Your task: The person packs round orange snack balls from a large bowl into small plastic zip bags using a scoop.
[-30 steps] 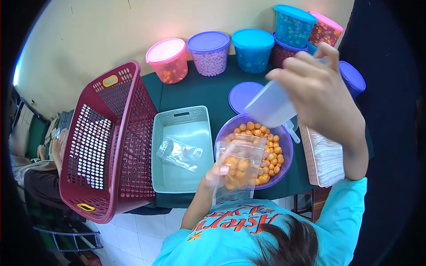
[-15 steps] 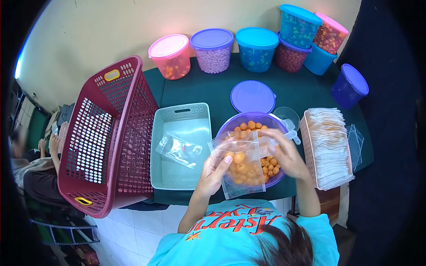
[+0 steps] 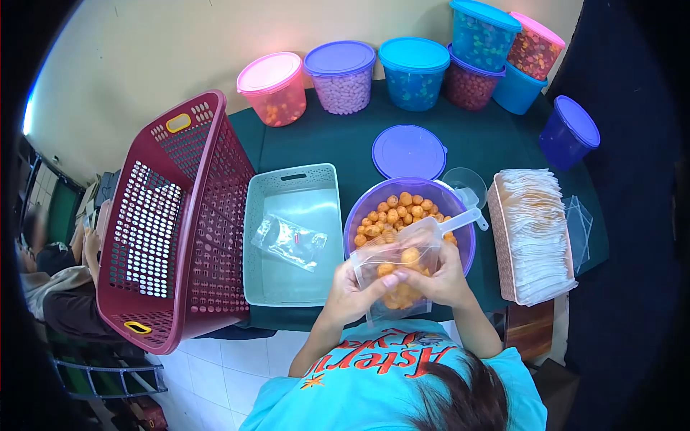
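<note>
A clear plastic pouch (image 3: 399, 293) partly filled with round orange snack balls is held upright in front of my chest. My left hand (image 3: 351, 293) is closed on the pouch's left side, thumb across its front. On the opposite side my right hand (image 3: 447, 279) grips it too, and the two thumbs nearly meet. Just beyond is a round purple tub (image 3: 468, 255) holding more orange balls (image 3: 402, 208). A clear scoop with a white handle (image 3: 460, 220) lies over the tub, its bowl partly hidden behind the pouch and my right hand.
A pale green basket (image 3: 329, 215) with an empty-looking clear pouch (image 3: 290, 242) stands left, beside a large maroon basket (image 3: 208, 215). Right is a pink basket (image 3: 504, 269) of white packets (image 3: 535, 237). A purple lid (image 3: 410, 152) and lidded tubs (image 3: 413, 75) are farther back.
My right hand has come down from the scoop to the pouch's right side. The scoop now rests over the tub. The pouch has moved slightly toward me.
</note>
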`<state>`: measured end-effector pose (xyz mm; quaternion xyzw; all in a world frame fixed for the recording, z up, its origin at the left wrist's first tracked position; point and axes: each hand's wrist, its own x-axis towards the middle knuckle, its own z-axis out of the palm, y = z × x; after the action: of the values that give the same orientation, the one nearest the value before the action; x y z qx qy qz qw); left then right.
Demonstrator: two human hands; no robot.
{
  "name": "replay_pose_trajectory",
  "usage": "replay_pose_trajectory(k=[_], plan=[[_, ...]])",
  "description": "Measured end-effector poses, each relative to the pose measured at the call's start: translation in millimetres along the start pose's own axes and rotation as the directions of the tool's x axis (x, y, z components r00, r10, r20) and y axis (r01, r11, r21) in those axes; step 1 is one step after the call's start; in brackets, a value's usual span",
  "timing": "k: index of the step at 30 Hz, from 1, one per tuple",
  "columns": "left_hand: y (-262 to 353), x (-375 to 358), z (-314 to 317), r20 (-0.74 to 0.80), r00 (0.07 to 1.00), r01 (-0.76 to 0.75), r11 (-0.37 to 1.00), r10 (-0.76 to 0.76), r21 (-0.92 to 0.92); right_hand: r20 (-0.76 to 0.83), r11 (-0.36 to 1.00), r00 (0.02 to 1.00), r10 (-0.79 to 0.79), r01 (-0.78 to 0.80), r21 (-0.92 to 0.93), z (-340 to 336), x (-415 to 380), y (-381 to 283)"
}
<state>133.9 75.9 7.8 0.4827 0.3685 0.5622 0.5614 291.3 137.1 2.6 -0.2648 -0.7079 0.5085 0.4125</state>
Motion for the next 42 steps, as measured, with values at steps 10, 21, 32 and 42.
replay_pose_trajectory(k=[10, 21, 32, 42], plan=[[-4.0, 5.9, 16.9, -0.019, 0.977, -0.211, 0.977, 0.211, -0.027, 0.023, 0.987, 1.0, -0.013, 0.009, 0.161, 22.7, 4.8, -21.5], [-6.9, 3.9, 7.5, -0.254, 0.952, -0.192, 0.979, 0.168, -0.071, -0.099, 0.953, 0.994, 0.055, -0.022, 0.302, 25.7, 7.0, -22.3], [0.0, -11.0, -9.7, -0.255, 0.954, -0.134, 0.986, 0.155, 0.097, -0.185, 0.991, 0.98, -0.074, 0.05, -0.127, 19.7, -7.5, -21.3], [15.2, -37.6, -16.0, -0.103, 0.94, -0.259, 0.877, 0.325, 0.405, -0.053, 0.984, 0.985, -0.162, 0.157, -0.089, 45.7, -17.0, -36.7]])
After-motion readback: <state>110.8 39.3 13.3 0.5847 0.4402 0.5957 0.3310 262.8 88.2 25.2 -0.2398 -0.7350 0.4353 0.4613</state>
